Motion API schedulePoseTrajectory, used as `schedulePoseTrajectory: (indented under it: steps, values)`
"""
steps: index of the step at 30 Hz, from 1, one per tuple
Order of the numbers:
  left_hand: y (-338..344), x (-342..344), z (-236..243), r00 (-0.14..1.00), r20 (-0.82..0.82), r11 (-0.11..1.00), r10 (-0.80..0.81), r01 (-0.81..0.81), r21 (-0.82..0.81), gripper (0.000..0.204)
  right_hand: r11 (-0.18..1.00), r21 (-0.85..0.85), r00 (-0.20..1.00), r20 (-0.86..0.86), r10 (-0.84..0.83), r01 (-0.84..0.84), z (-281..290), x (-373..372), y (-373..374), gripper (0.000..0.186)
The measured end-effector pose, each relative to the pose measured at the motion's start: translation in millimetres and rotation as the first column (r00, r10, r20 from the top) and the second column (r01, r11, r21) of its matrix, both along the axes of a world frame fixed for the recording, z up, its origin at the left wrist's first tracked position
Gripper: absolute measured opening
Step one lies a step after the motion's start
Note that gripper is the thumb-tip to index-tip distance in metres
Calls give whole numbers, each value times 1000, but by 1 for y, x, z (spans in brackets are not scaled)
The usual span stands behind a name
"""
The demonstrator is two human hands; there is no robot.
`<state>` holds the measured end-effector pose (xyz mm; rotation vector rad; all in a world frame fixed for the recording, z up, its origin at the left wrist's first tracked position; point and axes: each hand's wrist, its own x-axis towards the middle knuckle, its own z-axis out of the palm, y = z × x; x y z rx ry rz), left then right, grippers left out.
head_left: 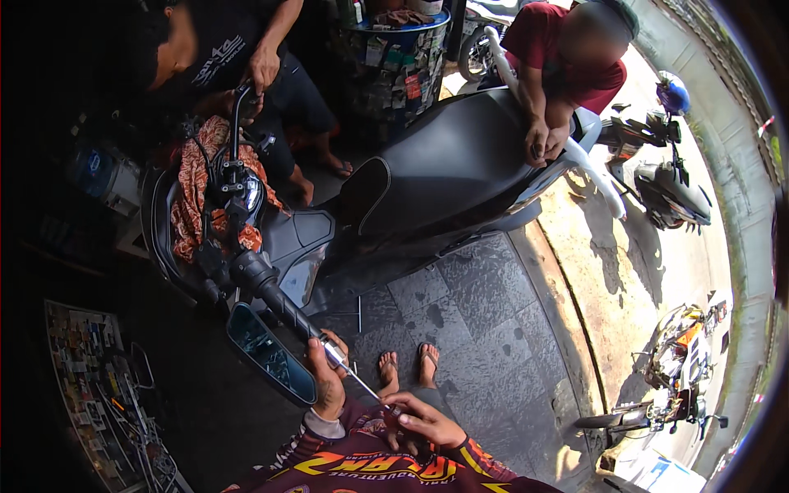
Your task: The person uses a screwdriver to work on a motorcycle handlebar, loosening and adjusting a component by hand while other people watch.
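Observation:
My left hand (329, 382) is closed around the silver bar end (332, 352) at the tip of the black handlebar grip (283, 306). My right hand (426, 421) has its fingers closed on the dark handle of a screwdriver (364, 384). The screwdriver's thin shaft runs up to the bar end, where its tip is hidden. Beside my left hand hangs a mirror (269, 349). The grip belongs to a black scooter (448, 148), with a patterned orange cloth (196, 185) draped about its handlebar.
Across the scooter, a person in dark clothes (226, 53) holds the other handlebar side. Another person in a red shirt (534, 37) leans on the scooter's tail. A T-handle wrench (359, 314) lies on the tiled floor (485, 312). Motorbikes (670, 185) stand outside.

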<state>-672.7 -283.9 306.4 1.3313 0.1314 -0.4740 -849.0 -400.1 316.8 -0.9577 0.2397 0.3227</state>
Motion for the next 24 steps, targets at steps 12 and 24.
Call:
schedulePoseTrajectory:
  steps: [12,24]
  values:
    - [3,-1,-2,1000,4,1000,8,-8,6,43,704,-699,913,359,193,126,13,23,-13,62]
    - [0,-45,7,971,-18,949,-239,230,-214,34,504,-863,998,13,57,-18,24,8,11,62]
